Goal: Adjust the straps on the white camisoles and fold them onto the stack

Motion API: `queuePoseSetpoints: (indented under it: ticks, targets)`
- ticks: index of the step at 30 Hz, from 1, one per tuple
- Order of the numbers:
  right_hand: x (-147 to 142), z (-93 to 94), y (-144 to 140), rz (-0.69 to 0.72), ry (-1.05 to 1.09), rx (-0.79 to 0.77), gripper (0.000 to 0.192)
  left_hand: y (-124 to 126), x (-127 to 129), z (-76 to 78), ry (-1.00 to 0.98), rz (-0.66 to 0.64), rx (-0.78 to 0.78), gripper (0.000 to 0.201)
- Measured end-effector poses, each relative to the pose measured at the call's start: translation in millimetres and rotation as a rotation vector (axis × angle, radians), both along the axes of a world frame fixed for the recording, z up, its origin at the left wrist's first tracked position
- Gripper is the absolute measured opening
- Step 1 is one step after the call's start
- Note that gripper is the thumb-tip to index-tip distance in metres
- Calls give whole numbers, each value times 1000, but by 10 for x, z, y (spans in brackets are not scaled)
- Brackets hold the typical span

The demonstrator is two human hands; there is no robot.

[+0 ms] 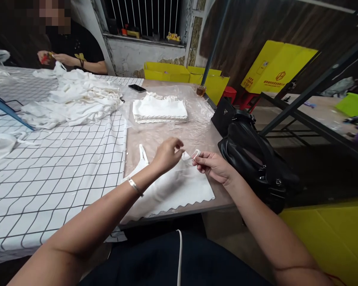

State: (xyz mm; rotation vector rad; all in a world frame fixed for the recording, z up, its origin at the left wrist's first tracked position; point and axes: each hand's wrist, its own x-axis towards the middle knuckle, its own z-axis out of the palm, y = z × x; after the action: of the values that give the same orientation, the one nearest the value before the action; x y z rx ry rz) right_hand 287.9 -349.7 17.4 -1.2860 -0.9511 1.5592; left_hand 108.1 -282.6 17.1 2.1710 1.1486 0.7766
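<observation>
Viewing from the head camera, I log both hands raised just above the near table edge. Left hand (167,153) is closed in a pinch on a corner of the white garment (174,188), which lies flat on the table (197,135) beneath. Right hand (213,165) pinches a small white tag (196,153) at its fingertips. Black handbag (253,163) sits just right of them; folded white stack (159,109) lies farther back.

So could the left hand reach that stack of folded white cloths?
Probably yes. The left hand is pinching a white garment, and only bare plastic sheet lies between it and the stack of cloths.
</observation>
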Motion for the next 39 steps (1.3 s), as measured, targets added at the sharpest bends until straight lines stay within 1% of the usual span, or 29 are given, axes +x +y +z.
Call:
queuePoseSetpoints:
  ticks: [1,2,4,5,7,10,12,14,16,19,24,27,31,39]
  targets:
    - [8,-33,11,-17,1,-15,41,-69,-63,-95,104,25,-32,14]
    - [14,-71,24,-30,-6,-23,41,-142,-118,-190,207,24,-71,15]
    - [20,-154,51,-44,-41,-9,42,-280,-190,-354,360,1,-113,23]
    - [17,-198,64,-47,-72,18,41,-333,-205,-413,399,-3,-111,27]
    - [-1,-282,85,-44,-160,99,40,-393,-208,-480,432,-1,-107,29]
    - [-38,-385,104,-15,-383,272,32,-390,-185,-495,415,-28,-166,23]
    - [-53,-435,116,20,-568,398,24,-366,-171,-493,364,-35,-195,21]
    - [-54,-474,131,69,-693,484,17,-350,-158,-501,305,-28,-209,20]
    - [-42,-504,147,145,-725,497,13,-347,-142,-517,267,-23,-229,19]
    - [-16,-534,164,247,-756,475,10,-351,-122,-545,231,-30,-238,17]
    - [3,-536,146,326,-911,548,7,-351,-115,-579,196,-23,-217,18]
    - [-8,-527,130,355,-951,586,10,-352,-114,-587,183,-20,-222,19]
    - [-27,-521,125,369,-976,598,12,-358,-111,-581,176,-17,-222,19]
    - [-87,-527,141,387,-942,604,12,-365,-88,-588,165,-21,-228,20]
